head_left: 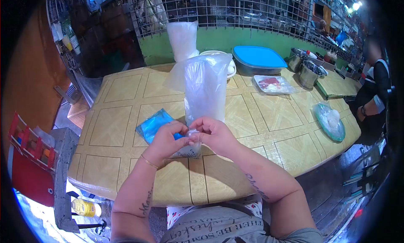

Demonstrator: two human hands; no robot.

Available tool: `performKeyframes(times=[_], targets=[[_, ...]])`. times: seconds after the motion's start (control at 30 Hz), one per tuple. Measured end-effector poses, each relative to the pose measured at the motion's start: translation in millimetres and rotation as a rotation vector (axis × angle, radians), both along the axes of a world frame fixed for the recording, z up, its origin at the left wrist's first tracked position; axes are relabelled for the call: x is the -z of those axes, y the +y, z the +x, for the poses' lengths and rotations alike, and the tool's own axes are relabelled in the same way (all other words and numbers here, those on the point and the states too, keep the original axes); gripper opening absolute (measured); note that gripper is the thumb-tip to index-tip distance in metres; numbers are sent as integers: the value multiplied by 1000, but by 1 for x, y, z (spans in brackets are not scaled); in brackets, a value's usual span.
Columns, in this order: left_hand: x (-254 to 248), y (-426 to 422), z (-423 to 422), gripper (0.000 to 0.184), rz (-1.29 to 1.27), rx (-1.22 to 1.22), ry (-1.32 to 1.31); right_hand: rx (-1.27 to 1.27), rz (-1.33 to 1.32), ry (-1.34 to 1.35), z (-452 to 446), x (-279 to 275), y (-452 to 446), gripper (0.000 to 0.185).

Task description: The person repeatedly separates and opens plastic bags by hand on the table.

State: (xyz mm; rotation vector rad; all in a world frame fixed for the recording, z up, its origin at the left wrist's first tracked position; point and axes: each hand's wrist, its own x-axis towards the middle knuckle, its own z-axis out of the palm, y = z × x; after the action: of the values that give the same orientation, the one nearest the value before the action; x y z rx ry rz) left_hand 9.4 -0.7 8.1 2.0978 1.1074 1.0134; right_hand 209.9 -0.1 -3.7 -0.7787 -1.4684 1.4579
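Note:
My left hand (169,137) and my right hand (215,135) meet over the near middle of the table. Both are closed, thumbs and fingertips pinching the gathered top of a small clear plastic bag (191,151). Dark print or contents show low on the bag; I cannot make out which. Beside my left hand lies a flat blue plastic packet (155,123), partly covered by that hand. Just beyond my fingers stands a tall roll of clear plastic bags (205,89).
Behind stand another plastic roll (183,41), a blue-lidded container (259,58) and metal pots (310,74). A wrapped tray of meat (271,84) lies at the back right. A bagged green plate (330,123) sits near the right edge, close to another person (376,83).

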Motion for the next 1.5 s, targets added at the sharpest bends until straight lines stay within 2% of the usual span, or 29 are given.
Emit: performKeyframes(times=[0.07,0.17,0.27,0.37,0.47,0.57,0.67,0.77,0.87,0.97,1.0,1.07,1.17,1.27,1.37,1.47,1.5], targets=[[5,2,2,13,-22,-11,25,-40,17,26,-2,0,-4,25],[12,5,-4,8,-44,-82,-9,29,48,-94,2,2,0,23],[9,11,-13,9,43,-170,98,52,7,-175,6,-7,-2,22],[4,11,-18,12,62,-256,56,111,32,-242,11,-7,5,19],[-2,7,-14,15,284,-97,72,138,-8,-26,10,2,10,16],[-25,-20,1,15,288,137,365,189,-71,108,5,-9,-1,13],[-19,-30,12,27,146,-1,831,199,107,346,7,-16,-9,9],[-9,-25,4,35,74,-50,800,-152,134,830,28,-39,-5,6],[-11,-26,0,36,64,-52,771,-110,230,734,59,-71,-12,6],[-18,-27,7,38,62,-64,790,73,343,-139,72,-63,-7,13],[-19,-27,9,40,74,-66,804,78,345,-481,67,-54,-5,26],[-19,-28,11,43,99,-65,844,148,350,-950,33,-54,-20,32],[-15,-30,19,46,150,-84,924,326,561,-904,5,-23,-20,17],[-10,-33,12,47,160,-68,821,137,362,-116,15,1,4,16],[-9,-34,8,43,155,-96,924,-74,-45,756,38,-38,-6,14],[-14,-23,-4,45,37,47,725,154,113,715,60,-57,-8,17],[-20,-22,-10,46,53,16,625,288,155,600,58,-57,-6,16]])
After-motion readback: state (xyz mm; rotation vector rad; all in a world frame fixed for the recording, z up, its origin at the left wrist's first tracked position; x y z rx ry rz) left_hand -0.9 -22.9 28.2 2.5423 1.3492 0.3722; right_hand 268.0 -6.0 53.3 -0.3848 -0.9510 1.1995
